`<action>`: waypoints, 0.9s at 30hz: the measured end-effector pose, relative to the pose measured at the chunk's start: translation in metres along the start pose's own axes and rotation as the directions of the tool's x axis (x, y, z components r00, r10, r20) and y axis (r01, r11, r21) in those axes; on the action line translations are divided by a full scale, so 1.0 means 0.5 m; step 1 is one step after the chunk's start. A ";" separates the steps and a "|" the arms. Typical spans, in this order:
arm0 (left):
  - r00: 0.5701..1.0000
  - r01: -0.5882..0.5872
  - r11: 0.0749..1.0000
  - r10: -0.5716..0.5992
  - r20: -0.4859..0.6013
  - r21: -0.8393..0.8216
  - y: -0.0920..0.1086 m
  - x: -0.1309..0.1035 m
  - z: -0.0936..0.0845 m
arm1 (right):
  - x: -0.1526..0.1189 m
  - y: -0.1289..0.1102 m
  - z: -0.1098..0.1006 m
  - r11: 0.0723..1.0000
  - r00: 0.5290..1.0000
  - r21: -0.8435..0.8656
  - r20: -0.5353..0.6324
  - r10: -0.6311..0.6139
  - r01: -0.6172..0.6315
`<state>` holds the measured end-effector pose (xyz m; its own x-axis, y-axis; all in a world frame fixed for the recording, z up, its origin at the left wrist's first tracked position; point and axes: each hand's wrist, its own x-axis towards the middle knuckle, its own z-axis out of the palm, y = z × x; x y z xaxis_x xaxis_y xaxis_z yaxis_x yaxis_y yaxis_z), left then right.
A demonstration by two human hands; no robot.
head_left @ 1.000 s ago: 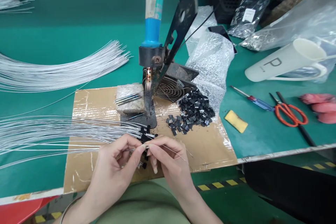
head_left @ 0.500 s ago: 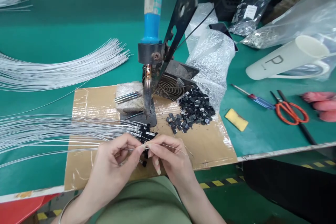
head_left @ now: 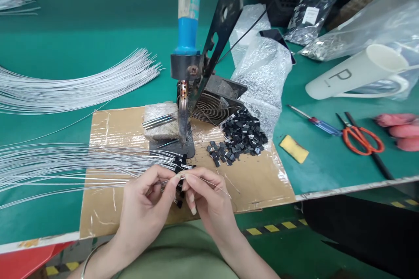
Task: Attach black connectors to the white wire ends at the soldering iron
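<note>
My left hand (head_left: 149, 200) pinches a thin wire between thumb and forefinger over the front of the cardboard sheet (head_left: 108, 139). Close beside it, my right hand (head_left: 206, 192) is closed on the same wire, whose fine ends (head_left: 218, 186) stick out past the fingers to the right. Just behind my fingertips lies a bundle of white wires (head_left: 131, 159) with small black connectors (head_left: 178, 163) on their ends. Above these hangs a blue hot-air tool (head_left: 188, 35) with a bent metal nozzle (head_left: 183, 113). My fingers hide the exact spot where the wire is gripped.
Loose black connectors (head_left: 245, 135) are heaped beside a small fan (head_left: 209, 109). A second wire bundle (head_left: 81, 89) lies at the left. On the right are a yellow sponge (head_left: 294, 148), a screwdriver (head_left: 316, 120), orange-handled scissors (head_left: 362, 139) and a white mug (head_left: 347, 76).
Both hands have shifted slightly upward, still pinching the wire. My right hand has turned a little and its fingers sit closer in; the surroundings are unchanged.
</note>
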<state>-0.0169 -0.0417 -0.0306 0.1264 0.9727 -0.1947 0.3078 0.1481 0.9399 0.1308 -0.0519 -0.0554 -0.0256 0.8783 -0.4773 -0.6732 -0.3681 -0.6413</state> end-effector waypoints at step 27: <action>0.991 -0.057 0.996 0.047 -0.127 -0.072 0.009 0.004 0.012 | 0.005 -0.005 -0.004 0.999 0.998 0.002 0.058 -0.040 0.040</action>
<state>-0.0096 -0.0401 -0.0286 0.0201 0.9934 -0.1127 0.2317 0.1050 0.9671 0.1340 -0.0493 -0.0563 -0.0415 0.9084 -0.4160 -0.6751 -0.3324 -0.6586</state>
